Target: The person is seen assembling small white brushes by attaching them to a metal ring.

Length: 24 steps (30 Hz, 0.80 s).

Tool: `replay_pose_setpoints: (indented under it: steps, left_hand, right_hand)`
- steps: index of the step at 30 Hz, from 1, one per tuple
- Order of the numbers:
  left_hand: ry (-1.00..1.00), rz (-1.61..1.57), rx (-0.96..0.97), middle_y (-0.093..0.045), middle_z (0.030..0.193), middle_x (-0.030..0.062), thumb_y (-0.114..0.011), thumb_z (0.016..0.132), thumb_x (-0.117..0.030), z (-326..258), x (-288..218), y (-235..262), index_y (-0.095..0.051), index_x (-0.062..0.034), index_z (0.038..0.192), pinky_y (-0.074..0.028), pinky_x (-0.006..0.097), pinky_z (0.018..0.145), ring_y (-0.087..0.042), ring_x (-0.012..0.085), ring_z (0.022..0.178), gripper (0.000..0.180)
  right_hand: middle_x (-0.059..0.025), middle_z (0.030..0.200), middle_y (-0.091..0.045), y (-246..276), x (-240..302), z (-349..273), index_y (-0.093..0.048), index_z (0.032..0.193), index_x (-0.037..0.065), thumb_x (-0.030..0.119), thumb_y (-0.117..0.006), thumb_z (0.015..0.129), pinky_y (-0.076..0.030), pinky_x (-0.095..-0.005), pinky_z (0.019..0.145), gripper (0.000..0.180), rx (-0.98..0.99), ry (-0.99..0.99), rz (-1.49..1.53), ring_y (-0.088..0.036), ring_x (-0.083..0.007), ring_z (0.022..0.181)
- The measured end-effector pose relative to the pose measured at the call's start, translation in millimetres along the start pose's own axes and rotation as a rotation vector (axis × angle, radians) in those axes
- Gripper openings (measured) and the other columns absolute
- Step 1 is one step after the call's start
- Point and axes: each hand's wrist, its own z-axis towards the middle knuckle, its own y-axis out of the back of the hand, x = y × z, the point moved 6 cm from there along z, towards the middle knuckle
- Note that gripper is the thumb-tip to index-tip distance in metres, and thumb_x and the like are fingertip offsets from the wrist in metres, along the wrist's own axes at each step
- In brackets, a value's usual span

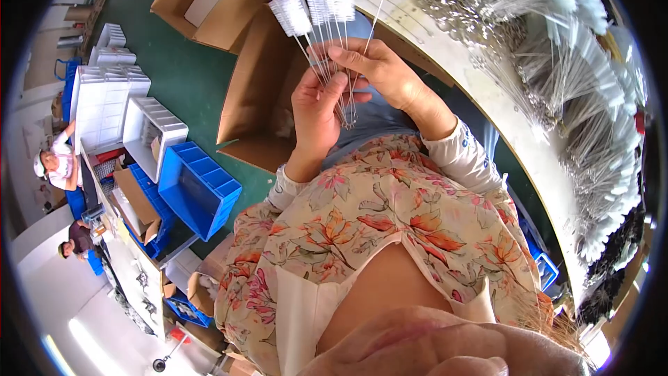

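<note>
A small bundle of wire-handled brushes (327,1) with white bristle heads stands fanned out before me, heads up and looped wire ends down. My left hand (316,115) is closed round the wire handles, its thumb lying across them. Just above and to the right, my right hand (386,73) is closed on the handles too, thumb against fingers below the bristles. One thin wire (379,8) sticks up apart from the rest by my right hand; whether it carries bristles I cannot tell.
A pale worktable (511,101) curves along the right, heaped with many similar brushes (591,90). Open cardboard boxes (254,90) stand beyond my hands on the green floor. To the left are a blue crate (198,191), white crates (156,132) and two people at another table.
</note>
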Motion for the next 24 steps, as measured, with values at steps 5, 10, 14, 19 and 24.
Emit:
replay_pose_setpoints:
  steps: [5, 10, 14, 19, 24]
  left_hand:
    - [-0.097, 0.085, -0.020, -0.062, 0.101, 0.0153, -0.048, 0.095, -0.019, -8.8, -7.1, -33.2, -0.053, 0.0030, 0.111, -0.058, 0.038, 0.069, -0.064, 0.0262, 0.090, 0.027]
    - [-0.142, 0.138, -0.042, -0.062, 0.101, 0.0159, -0.050, 0.094, -0.018, -11.5, -6.9, -45.3, -0.055, 0.0038, 0.107, -0.058, 0.038, 0.068, -0.064, 0.0263, 0.089, 0.025]
    - [-0.126, 0.106, -0.030, -0.064, 0.096, 0.0156, -0.051, 0.093, -0.014, -10.7, -8.7, -53.1, -0.057, 0.0041, 0.103, -0.059, 0.038, 0.066, -0.065, 0.0260, 0.087, 0.021]
    - [-0.135, 0.212, -0.034, -0.062, 0.100, 0.0169, -0.051, 0.093, -0.019, -10.6, -11.6, -57.8, -0.056, 0.0025, 0.106, -0.057, 0.040, 0.069, -0.063, 0.0268, 0.090, 0.026]
    - [-0.139, 0.175, -0.042, -0.062, 0.102, 0.0177, -0.049, 0.094, -0.021, -10.9, -12.4, -53.4, -0.055, 0.0044, 0.108, -0.057, 0.040, 0.070, -0.063, 0.0270, 0.091, 0.030]
  right_hand:
    - [-0.0034, 0.077, -0.065, 22.7, 18.9, -27.8, -0.064, 0.106, 0.002, 0.020, -0.062, 0.088, -0.047, -0.0204, 0.060, 0.025, -0.097, 0.222, 0.086, -0.060, -0.0073, 0.068]
    - [-0.0057, 0.078, -0.067, 35.4, 28.6, -42.4, -0.066, 0.100, 0.002, 0.014, -0.064, 0.085, -0.050, -0.0232, 0.067, 0.019, -0.119, 0.315, 0.063, -0.063, -0.0100, 0.072]
    - [-0.0053, 0.077, -0.067, 34.2, 36.5, -51.5, -0.066, 0.098, 0.002, 0.013, -0.065, 0.084, -0.050, -0.0233, 0.066, 0.018, -0.068, 0.340, 0.185, -0.063, -0.0101, 0.071]
    - [-0.0041, 0.078, -0.066, 38.3, 38.9, -54.4, -0.065, 0.095, 0.002, 0.012, -0.066, 0.083, -0.049, -0.0239, 0.067, 0.015, -0.106, 0.368, 0.132, -0.063, -0.0105, 0.071]
    - [-0.0066, 0.079, -0.067, 37.5, 38.0, -48.1, -0.064, 0.090, 0.000, 0.008, -0.067, 0.081, -0.052, -0.0244, 0.064, 0.012, -0.093, 0.385, 0.175, -0.064, -0.0115, 0.069]
